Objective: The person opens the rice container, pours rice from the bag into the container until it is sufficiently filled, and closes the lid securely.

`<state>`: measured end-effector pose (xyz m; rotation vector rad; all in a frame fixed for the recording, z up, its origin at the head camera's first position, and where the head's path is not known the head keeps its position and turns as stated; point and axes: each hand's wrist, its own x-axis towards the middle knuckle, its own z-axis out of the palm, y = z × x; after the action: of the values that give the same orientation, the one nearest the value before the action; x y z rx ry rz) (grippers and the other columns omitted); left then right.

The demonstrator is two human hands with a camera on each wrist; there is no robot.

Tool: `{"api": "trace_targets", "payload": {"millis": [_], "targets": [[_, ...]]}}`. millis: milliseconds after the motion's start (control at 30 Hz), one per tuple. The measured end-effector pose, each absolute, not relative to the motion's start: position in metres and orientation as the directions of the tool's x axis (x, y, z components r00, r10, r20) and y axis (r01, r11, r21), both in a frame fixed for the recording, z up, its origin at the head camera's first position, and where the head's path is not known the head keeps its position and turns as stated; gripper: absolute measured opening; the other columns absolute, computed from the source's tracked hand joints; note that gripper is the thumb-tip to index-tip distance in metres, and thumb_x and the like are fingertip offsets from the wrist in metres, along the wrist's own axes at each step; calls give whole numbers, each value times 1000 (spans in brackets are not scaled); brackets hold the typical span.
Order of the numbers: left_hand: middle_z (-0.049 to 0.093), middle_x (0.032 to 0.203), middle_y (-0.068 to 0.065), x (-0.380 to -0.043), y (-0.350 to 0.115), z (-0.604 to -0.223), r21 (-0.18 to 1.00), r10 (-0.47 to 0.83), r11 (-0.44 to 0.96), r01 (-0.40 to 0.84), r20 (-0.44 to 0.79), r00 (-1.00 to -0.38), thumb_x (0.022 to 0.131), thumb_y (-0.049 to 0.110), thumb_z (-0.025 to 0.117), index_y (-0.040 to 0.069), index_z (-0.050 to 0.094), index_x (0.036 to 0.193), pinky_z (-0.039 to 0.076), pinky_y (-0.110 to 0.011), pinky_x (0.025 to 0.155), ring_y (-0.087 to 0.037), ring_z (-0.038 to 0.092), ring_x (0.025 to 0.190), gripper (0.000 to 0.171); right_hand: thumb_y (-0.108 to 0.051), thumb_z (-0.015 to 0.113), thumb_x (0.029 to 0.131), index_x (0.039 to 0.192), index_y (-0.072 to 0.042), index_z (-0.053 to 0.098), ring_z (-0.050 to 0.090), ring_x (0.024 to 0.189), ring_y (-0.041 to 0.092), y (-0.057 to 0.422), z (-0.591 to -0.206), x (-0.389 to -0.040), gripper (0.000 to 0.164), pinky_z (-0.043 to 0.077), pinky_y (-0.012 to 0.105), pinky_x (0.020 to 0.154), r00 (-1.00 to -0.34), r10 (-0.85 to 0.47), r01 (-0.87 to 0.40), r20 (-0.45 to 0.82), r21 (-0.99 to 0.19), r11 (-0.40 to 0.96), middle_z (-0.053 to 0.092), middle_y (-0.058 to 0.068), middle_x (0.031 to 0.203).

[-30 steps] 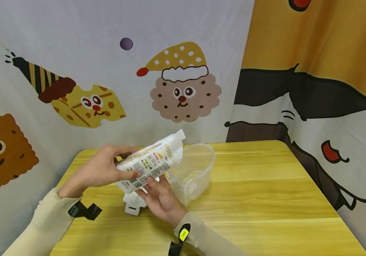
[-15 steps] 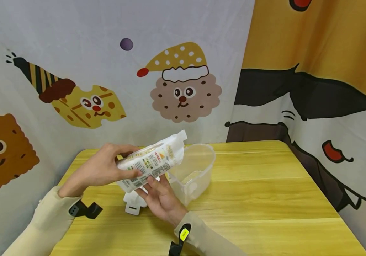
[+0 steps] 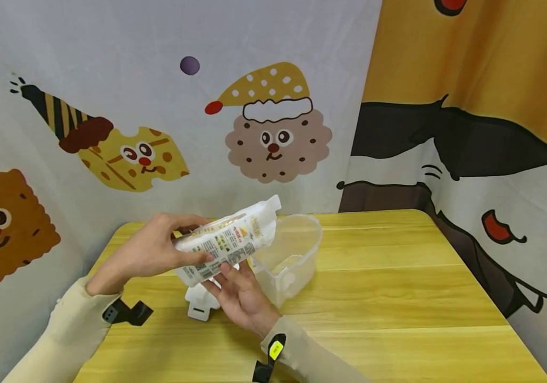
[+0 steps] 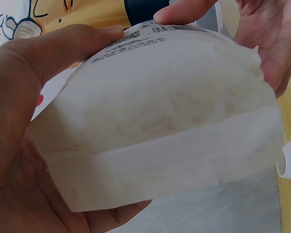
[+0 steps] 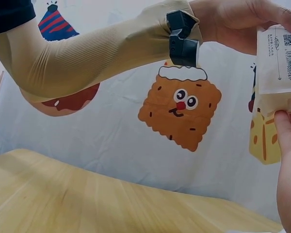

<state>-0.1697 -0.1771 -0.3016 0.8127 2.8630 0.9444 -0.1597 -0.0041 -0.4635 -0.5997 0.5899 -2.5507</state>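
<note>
A white printed paper bag point(image 3: 227, 240) is held in the air, tilted, its open-looking upper end pointing right over the near-left rim of a clear plastic container point(image 3: 296, 284). My left hand point(image 3: 151, 252) grips the bag's lower end from the left, thumb in front and fingers behind. From below, my right hand point(image 3: 244, 302) holds the bag with its thumb against the printed face. The left wrist view shows the bag's folded bottom point(image 4: 160, 126) between both hands. Pale grains point(image 3: 288, 263) lie in the container. Whether anything pours is hidden.
A white plastic piece with a slotted tab point(image 3: 201, 304), perhaps a lid, lies on the wooden table point(image 3: 397, 298) under the bag, partly covered by the right hand. A cartoon-printed curtain point(image 3: 158, 96) hangs behind the table.
The bag's upper end has shifted very slightly to the right. Both hands keep their holds, and the container and white piece have stayed in place.
</note>
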Motion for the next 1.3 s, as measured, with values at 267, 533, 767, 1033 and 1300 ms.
{"api": "trace_targets", "payload": {"millis": [267, 533, 767, 1033, 1300], "targets": [[73, 99, 2, -168, -180, -298, 576, 487, 675, 461, 121, -865, 84, 35, 86, 21, 68, 131, 57, -28, 64, -14, 67, 80, 53, -20, 64, 102, 151, -34, 39, 53, 139, 17, -3, -464, -161, 57, 37, 41, 122, -811, -503, 325, 299, -484, -813, 50, -4, 150], [74, 110, 5, -162, -189, -293, 565, 490, 670, 482, 152, -858, 84, 34, 86, 24, 69, 131, 56, -27, 73, -12, 67, 92, 51, -21, 64, 102, 150, -35, 41, 52, 140, 19, -2, -461, -161, 55, 38, 40, 122, -820, -489, 315, 297, -479, -819, 50, -3, 152], [75, 105, 8, -159, -190, -291, 560, 455, 685, 466, 170, -874, 83, 37, 86, 26, 71, 127, 57, -27, 76, -10, 68, 91, 47, -23, 66, 101, 150, -36, 41, 51, 141, 20, -1, -461, -162, 56, 36, 41, 123, -817, -496, 318, 296, -487, -813, 48, -3, 153], [75, 105, 8, -159, -189, -290, 534, 441, 701, 473, 197, -876, 83, 37, 87, 26, 72, 125, 57, -26, 77, -9, 68, 91, 46, -25, 66, 101, 153, -36, 38, 50, 142, 19, -2, -461, -161, 61, 35, 42, 123, -808, -506, 325, 301, -489, -810, 46, -3, 156], [75, 104, 8, -158, -190, -289, 549, 432, 695, 463, 196, -880, 83, 36, 86, 26, 73, 124, 58, -28, 77, -10, 68, 90, 44, -26, 70, 98, 154, -35, 38, 51, 141, 20, -2, -459, -160, 65, 35, 42, 123, -803, -519, 341, 292, -489, -803, 46, -2, 156]]}}
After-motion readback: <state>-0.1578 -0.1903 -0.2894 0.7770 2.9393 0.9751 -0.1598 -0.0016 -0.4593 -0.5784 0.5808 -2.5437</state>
